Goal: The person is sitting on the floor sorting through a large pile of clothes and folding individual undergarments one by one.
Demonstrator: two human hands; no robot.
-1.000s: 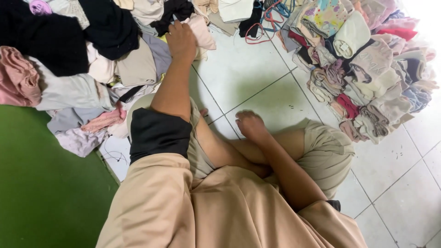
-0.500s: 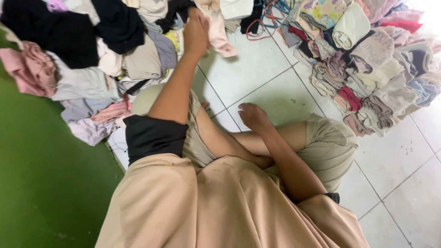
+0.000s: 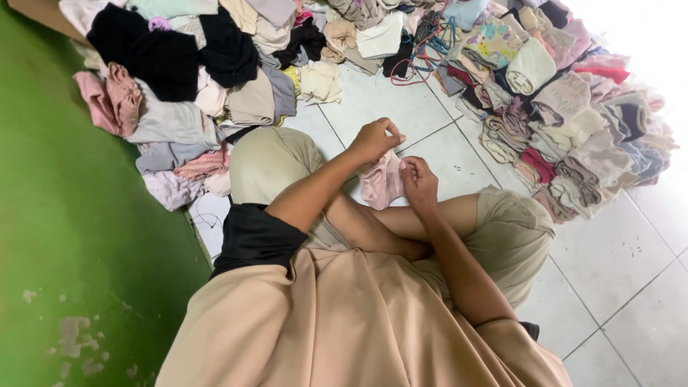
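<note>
Now both hands meet over the crossed legs: the left hand [image 3: 374, 138] pinches the top edge of a small pale pink garment [image 3: 380, 183], fingers closed on the cloth, while the right hand [image 3: 419, 180] grips its other side, also closed on it. The garment hangs between them, just above the white tiled floor [image 3: 616, 251]. Beyond lies a loose heap of clothes [image 3: 179, 79], and to the right a pile of folded pieces [image 3: 573, 122]. Green mat [image 3: 79, 236] at the left.

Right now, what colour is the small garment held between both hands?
Pale pink; the small garment shows best in the head view, held by the left hand and right hand.
</note>
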